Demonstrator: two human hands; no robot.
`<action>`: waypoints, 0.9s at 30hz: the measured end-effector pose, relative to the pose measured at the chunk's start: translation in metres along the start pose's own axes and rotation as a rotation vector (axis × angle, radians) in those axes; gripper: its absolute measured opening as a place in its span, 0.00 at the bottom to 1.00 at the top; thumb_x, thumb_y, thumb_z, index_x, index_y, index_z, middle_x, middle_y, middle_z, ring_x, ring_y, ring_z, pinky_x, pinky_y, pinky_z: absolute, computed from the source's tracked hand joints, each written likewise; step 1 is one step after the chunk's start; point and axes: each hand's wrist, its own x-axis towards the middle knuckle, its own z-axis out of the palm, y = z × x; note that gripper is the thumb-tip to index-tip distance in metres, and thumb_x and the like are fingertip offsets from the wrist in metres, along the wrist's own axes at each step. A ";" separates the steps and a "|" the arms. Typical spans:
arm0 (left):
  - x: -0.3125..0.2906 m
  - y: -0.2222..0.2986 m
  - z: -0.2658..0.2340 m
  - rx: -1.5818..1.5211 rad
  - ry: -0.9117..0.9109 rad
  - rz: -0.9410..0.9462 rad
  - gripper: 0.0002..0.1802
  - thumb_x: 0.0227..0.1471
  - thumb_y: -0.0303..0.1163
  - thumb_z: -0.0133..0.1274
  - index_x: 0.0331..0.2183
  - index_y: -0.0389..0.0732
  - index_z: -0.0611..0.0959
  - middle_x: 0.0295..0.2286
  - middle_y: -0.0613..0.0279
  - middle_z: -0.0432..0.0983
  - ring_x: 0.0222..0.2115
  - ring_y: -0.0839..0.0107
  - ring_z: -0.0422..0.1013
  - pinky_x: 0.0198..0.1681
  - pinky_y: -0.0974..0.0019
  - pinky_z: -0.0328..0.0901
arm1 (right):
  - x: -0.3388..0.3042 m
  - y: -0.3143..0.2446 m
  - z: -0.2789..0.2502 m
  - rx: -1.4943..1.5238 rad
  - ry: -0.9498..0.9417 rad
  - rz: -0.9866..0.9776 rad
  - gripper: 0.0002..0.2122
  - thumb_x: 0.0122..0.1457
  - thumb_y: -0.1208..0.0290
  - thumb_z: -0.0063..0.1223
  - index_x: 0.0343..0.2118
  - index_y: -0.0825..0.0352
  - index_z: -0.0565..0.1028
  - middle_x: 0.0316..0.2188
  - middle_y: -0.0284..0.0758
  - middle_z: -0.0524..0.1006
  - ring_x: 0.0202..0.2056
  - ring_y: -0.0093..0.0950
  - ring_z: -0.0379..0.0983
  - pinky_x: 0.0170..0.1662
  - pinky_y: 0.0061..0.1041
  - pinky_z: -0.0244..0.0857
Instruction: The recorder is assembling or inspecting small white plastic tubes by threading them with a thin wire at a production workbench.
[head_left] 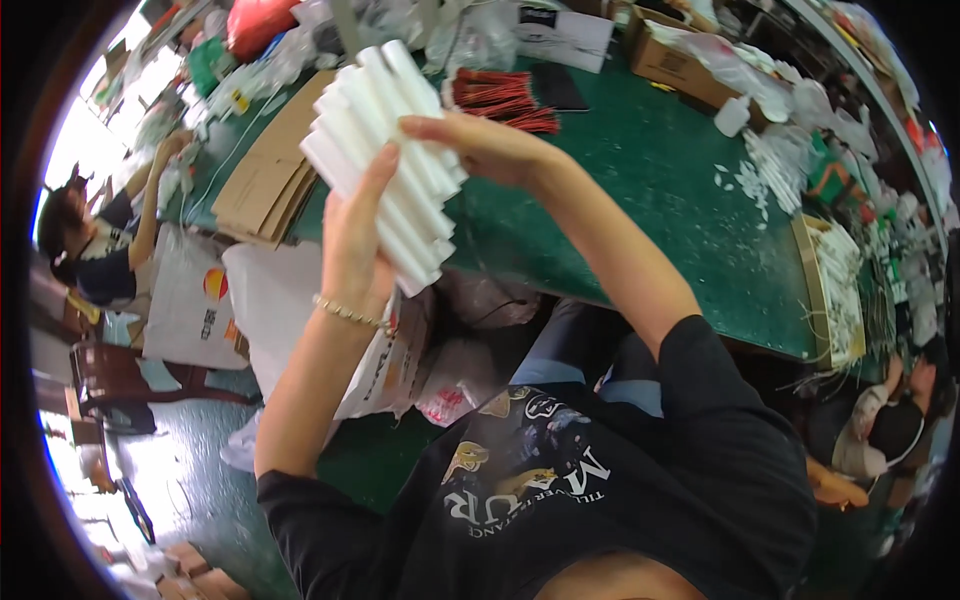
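Both of my hands are closed around a thick bundle of white rods [365, 115], lifted over the near edge of the green table [640, 200]. The rods lie side by side, their ends slightly uneven; whether they are solid or hollow I cannot tell. My left hand [352, 235] grips the lower left of the bundle, thumb along its front. From the right, my right hand [490, 148] holds the bundle with its thumb across the front; its other fingers are partly hidden. Behind my right hand, red wire bundles [500, 95] lie on the table.
Flattened cardboard [265, 180] lies on the table's left side. White scraps [750, 185] and a shallow box of white pieces [835, 290] are on the right. Large white sacks [290, 310] stand below the table edge. One person [110, 240] sits left, another [870, 440] right.
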 end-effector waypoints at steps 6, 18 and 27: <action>0.054 -0.076 0.110 -0.167 -0.226 -0.139 0.28 0.41 0.37 0.59 0.43 0.35 0.69 0.35 0.60 0.72 0.33 0.70 0.70 0.35 0.67 0.65 | -0.086 -0.021 -0.109 -0.153 0.309 0.208 0.38 0.44 0.41 0.50 0.53 0.62 0.57 0.48 0.35 0.63 0.46 0.27 0.63 0.44 0.38 0.62; 0.123 -0.211 0.254 -0.341 -0.191 -0.380 0.30 0.43 0.40 0.57 0.44 0.32 0.69 0.37 0.55 0.72 0.34 0.64 0.71 0.37 0.62 0.67 | -0.144 -0.010 -0.295 -0.211 0.312 0.500 0.39 0.42 0.38 0.49 0.53 0.61 0.60 0.51 0.39 0.63 0.50 0.33 0.62 0.46 0.44 0.60; 0.182 -0.258 0.277 -0.335 -0.047 -0.250 0.33 0.50 0.50 0.44 0.49 0.34 0.63 0.46 0.55 0.65 0.44 0.59 0.65 0.47 0.59 0.61 | -0.062 0.020 -0.404 -0.730 0.088 0.479 0.31 0.48 0.40 0.44 0.47 0.61 0.66 0.41 0.31 0.70 0.39 0.25 0.68 0.39 0.34 0.64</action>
